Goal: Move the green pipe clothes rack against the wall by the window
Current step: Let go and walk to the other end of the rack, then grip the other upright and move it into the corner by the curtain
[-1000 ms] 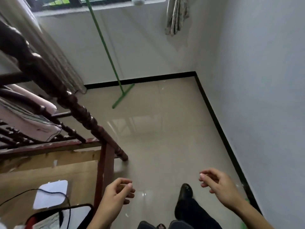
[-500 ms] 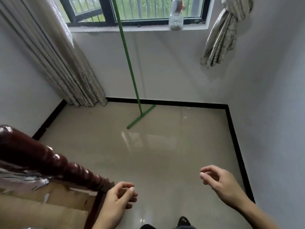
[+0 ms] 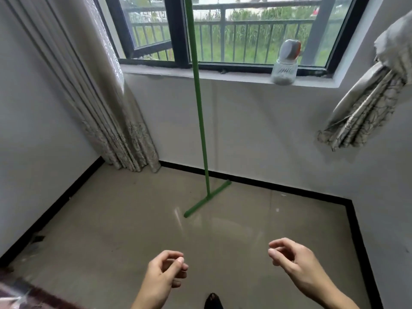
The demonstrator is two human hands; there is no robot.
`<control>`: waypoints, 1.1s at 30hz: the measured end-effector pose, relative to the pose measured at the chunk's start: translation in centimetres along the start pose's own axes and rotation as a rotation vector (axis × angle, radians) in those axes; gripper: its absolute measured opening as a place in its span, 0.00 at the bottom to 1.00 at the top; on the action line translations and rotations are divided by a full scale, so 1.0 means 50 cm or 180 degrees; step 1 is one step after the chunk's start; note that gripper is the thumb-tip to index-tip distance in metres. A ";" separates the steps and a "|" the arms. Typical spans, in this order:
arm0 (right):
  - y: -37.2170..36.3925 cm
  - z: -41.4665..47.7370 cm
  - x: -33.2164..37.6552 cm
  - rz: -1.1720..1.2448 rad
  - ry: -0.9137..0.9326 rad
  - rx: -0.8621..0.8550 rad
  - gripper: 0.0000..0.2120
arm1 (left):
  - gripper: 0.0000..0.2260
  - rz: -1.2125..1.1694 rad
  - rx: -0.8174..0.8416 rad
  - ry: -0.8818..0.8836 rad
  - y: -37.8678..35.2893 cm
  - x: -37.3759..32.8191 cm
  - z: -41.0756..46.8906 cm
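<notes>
Both hands, left hand (image 3: 165, 273) and right hand (image 3: 292, 262), hang loosely curled, empty, well apart from the green rack (image 3: 201, 134), whose foot reaches the window wall (image 3: 256, 130).

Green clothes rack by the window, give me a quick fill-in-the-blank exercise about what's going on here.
1. The green rack pole stands in front of the ____.
2. Both the left hand and the right hand hold ____.
3. A glass jar sits on the ____.
4. The long curtain hangs in the ____ corner.

Missing words: window; nothing; windowsill; left
</notes>
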State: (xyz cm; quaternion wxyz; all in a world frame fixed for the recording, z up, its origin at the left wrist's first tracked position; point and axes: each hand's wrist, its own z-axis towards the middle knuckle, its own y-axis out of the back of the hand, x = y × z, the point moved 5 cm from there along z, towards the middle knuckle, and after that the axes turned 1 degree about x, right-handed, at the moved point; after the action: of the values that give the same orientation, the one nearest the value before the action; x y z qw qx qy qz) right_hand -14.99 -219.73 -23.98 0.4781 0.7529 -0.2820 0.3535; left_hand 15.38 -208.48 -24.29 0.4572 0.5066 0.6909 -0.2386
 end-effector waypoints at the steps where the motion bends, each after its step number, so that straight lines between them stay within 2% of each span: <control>1: 0.002 0.040 0.024 -0.0005 0.0009 -0.0026 0.02 | 0.02 -0.0030 0.0014 -0.0075 0.004 -0.035 0.040; 12: -0.025 0.464 0.201 -0.0165 0.0083 0.0172 0.03 | 0.03 0.0007 -0.0037 -0.0202 0.074 -0.283 0.411; 17: -0.029 0.710 0.310 -0.0183 0.0241 0.0124 0.05 | 0.03 -0.0004 -0.0088 -0.0445 0.087 -0.430 0.617; 21: -0.038 0.885 0.433 -0.0143 0.0397 0.0030 0.09 | 0.03 -0.0032 0.0085 -0.0720 0.097 -0.574 0.761; 29: -0.062 1.140 0.598 -0.0242 0.0602 -0.0505 0.27 | 0.04 0.0233 0.0559 -0.1273 0.102 -0.807 0.985; 31: -0.081 1.197 0.611 -0.0172 0.0481 -0.0611 0.27 | 0.04 0.0390 0.0814 -0.1475 0.095 -0.868 1.044; 33: -0.106 1.249 0.618 0.0045 0.0203 -0.0653 0.20 | 0.05 0.0502 0.1099 -0.1663 0.082 -0.928 1.102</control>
State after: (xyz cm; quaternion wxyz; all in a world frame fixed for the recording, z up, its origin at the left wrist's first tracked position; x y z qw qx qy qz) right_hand 23.73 -277.78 -20.22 0.5590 0.6864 -0.3066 0.3500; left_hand 43.81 -273.02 -9.01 0.5435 0.5502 0.4581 -0.4382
